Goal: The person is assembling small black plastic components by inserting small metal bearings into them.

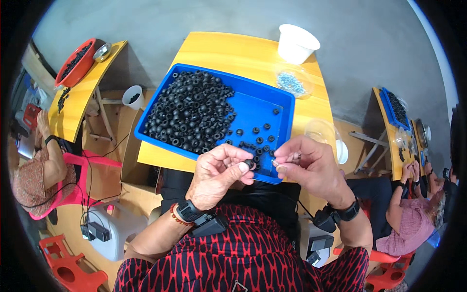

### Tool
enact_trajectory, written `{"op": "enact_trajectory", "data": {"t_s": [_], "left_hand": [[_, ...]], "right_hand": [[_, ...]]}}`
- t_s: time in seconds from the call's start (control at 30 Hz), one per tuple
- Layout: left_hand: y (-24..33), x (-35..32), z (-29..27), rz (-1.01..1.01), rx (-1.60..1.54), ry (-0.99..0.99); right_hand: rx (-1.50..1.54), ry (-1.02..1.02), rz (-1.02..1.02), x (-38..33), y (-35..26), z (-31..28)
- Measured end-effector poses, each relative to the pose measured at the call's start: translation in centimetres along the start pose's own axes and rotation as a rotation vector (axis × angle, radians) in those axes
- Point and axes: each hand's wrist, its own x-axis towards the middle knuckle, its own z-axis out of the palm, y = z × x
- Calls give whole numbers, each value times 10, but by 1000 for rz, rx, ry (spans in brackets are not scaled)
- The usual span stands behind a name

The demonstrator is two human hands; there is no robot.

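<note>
My left hand pinches a small black round hollow piece between thumb and forefinger. Close beside it, the fingers of my right hand are pinched together on a tiny pale, shiny bit, too small to name. A slight gap separates the two hands, held above the near edge of the blue tray. Heaped in the tray's left part are many similar black pieces. Several loose ones lie toward its right side, some partly hidden behind my fingers.
The tray rests on a yellow table. Beyond its right side stand a white tub and a clear dish of small blue-and-silver pieces. Nearer is a clear container. People sit at tables left and right; a red basin stands far left.
</note>
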Motion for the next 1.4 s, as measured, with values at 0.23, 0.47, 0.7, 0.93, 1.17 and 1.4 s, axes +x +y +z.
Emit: {"op": "enact_trajectory", "data": {"t_s": [0.23,0.47,0.7,0.93,1.17,1.4], "left_hand": [[0,-6,-8,16,-8,-11],[2,-9,-12,-3,-46,-4],[0,-9,-17,-5,-99,-25],[3,-9,-22,-21,-183,-12],[3,-8,-22,-13,-155,-9],[-1,-8,-22,22,-139,6]], "right_hand": [[-267,-220,-354,22,7,19],[-413,-173,-423,33,6,27],[-200,-211,-28,34,-3,37],[-189,-134,-187,31,13,38],[-353,-89,-422,34,16,41],[-430,-64,-532,36,17,43]]}}
